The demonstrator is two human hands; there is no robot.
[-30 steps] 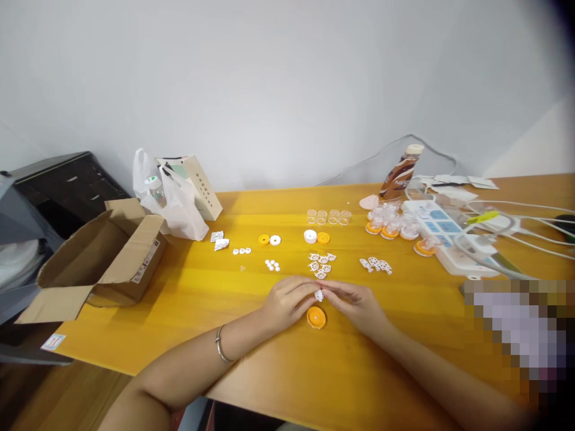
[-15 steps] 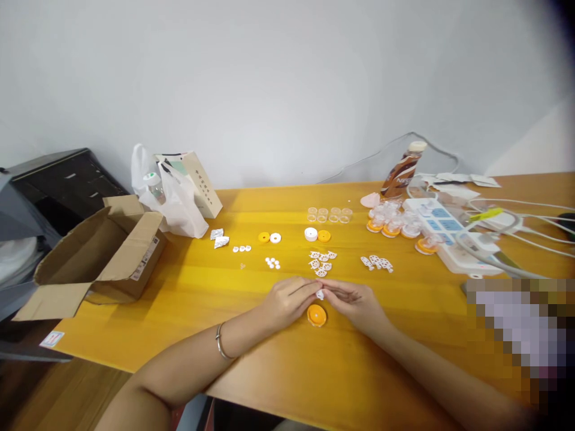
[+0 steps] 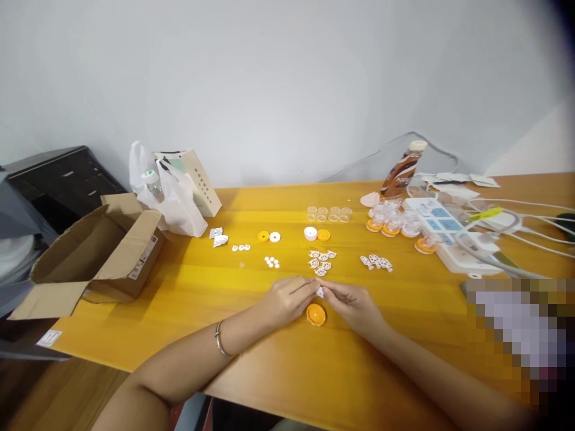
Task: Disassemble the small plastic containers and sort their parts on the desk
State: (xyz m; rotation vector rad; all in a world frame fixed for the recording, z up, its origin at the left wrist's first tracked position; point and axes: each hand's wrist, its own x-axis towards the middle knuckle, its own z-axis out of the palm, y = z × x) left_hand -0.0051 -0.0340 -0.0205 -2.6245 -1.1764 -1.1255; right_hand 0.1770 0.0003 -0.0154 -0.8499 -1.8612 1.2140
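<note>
My left hand (image 3: 291, 297) and my right hand (image 3: 354, 302) meet at the fingertips over the table. Between them they pinch a small white plastic part (image 3: 320, 292), mostly covered by the fingers. Just below lies a round orange cap (image 3: 316, 315) with a small pale spot in its middle. Beyond my fingers is a group of white openwork plastic pieces (image 3: 321, 262). To the right sit similar white pieces with holes (image 3: 376, 262). Small white round pieces (image 3: 272, 262) lie beyond my left hand.
Farther back are clear plastic cups (image 3: 329, 214), white and orange discs (image 3: 317, 234) and foil pieces (image 3: 219, 237). Clear-topped assemblies (image 3: 390, 218), a bottle (image 3: 403, 170) and a power strip (image 3: 435, 224) with cables occupy the right. An open cardboard box (image 3: 121, 263) and plastic bag (image 3: 175, 200) stand left.
Both hands stay together on the small white part, which appears slightly turned between the fingertips. The table items have not visibly moved; the view has shifted a little.
</note>
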